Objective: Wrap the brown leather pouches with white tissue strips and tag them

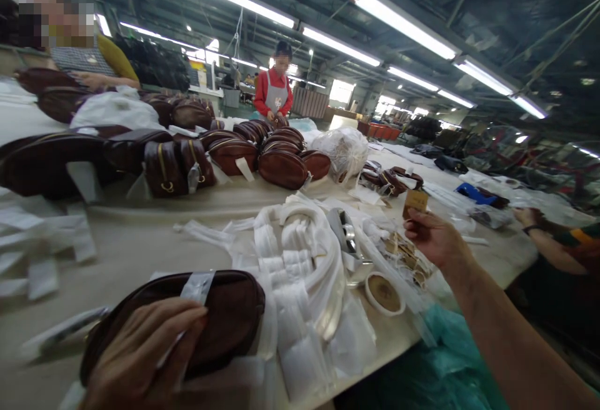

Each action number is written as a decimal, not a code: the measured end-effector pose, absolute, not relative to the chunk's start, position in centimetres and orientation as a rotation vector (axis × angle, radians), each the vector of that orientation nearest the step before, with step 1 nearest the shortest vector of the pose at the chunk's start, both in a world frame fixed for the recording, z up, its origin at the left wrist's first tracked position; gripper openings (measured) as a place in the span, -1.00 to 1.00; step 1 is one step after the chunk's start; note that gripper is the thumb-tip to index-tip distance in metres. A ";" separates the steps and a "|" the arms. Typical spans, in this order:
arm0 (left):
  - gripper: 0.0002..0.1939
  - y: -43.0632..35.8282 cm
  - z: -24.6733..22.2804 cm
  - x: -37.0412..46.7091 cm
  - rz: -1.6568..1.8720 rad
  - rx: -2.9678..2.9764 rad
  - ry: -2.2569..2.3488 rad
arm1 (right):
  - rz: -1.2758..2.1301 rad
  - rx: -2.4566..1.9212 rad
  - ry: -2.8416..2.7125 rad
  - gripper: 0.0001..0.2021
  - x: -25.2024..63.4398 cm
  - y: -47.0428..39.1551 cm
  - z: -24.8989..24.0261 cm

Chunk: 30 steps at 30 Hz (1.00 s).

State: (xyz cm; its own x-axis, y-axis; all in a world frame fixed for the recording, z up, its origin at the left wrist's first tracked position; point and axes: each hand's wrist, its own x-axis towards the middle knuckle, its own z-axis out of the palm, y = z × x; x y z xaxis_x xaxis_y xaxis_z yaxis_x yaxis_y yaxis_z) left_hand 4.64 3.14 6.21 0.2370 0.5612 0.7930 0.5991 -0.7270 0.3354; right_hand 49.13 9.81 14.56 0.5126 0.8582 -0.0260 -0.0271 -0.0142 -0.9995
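Note:
A dark brown leather pouch (pixel 229 316) lies at the near left with a clear plastic strip (pixel 199 285) across its top. My left hand (pixel 145 350) is curled over its near side, fingers pressed together on the leather. Out to the right, my right hand (pixel 434 238) pinches a small tan card (pixel 415 202) between thumb and fingers, raised above the table. Below that hand is a plastic bag holding several more tan cards (pixel 407 257). Between my hands lies a pile of white plastic strips (pixel 300 272).
Several brown pouches (pixel 282 168) stand in rows at the back. A tape roll (pixel 384 293) and a tape dispenser (pixel 349 238) sit right of the strips. Two co-workers stand across the table (pixel 140 222); another person's arm (pixel 553 247) reaches in at the right.

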 end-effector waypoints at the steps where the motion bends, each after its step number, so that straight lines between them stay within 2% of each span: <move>1: -0.87 3.0 6.8 6.0 -1.523 -2.549 -1.111 | 0.881 -1.384 -0.801 -0.80 47.4 9.6 14.8; 5: -0.77 2.9 8.1 12.7 -1.704 -2.830 -1.202 | 1.164 -1.242 -0.962 -0.81 39.8 8.7 14.3; 9: -0.49 4.0 7.3 16.3 -1.709 -2.861 -1.971 | 1.403 -1.123 -0.977 -0.80 32.3 7.3 12.9; 11: -0.65 4.5 6.9 15.9 -1.806 -2.732 -2.336 | 1.493 -1.077 -0.940 -0.78 29.3 6.5 12.3; 13: -0.93 4.4 6.8 14.4 -1.991 -2.668 -2.606 | 1.541 -1.045 -0.900 -0.76 27.2 6.2 11.7; 14: -0.96 4.2 7.0 13.2 -2.081 -2.651 -2.722 | 1.544 -1.039 -0.871 -0.74 26.5 6.3 11.4; 15: -0.90 4.0 7.2 12.0 -2.137 -2.633 -2.831 | 1.538 -1.043 -0.841 -0.72 26.0 6.5 11.0; 17: -0.87 3.3 7.9 9.3 -2.113 -2.612 -2.986 | 1.506 -1.094 -0.836 -0.66 25.4 6.9 10.0; 19: -0.87 2.6 8.6 6.8 -1.971 -2.634 -2.990 | 1.366 -1.241 -0.987 -0.63 24.9 7.2 9.0; 21: -0.86 2.0 9.1 4.9 -1.790 -2.685 -2.819 | 1.000 -1.407 -1.264 -0.61 24.1 6.8 8.2; 23: -0.85 1.6 9.6 3.8 -1.575 -2.697 -2.641 | 0.659 -1.416 -1.541 -0.59 22.8 5.8 8.0; 24: -0.86 1.4 9.7 3.5 -1.470 -2.697 -2.585 | 0.630 -1.363 -1.654 -0.58 21.9 5.1 8.1; 30: -0.94 0.5 9.4 1.3 -1.177 -2.699 -2.562 | 1.485 -1.019 -2.139 -0.59 17.1 4.2 8.7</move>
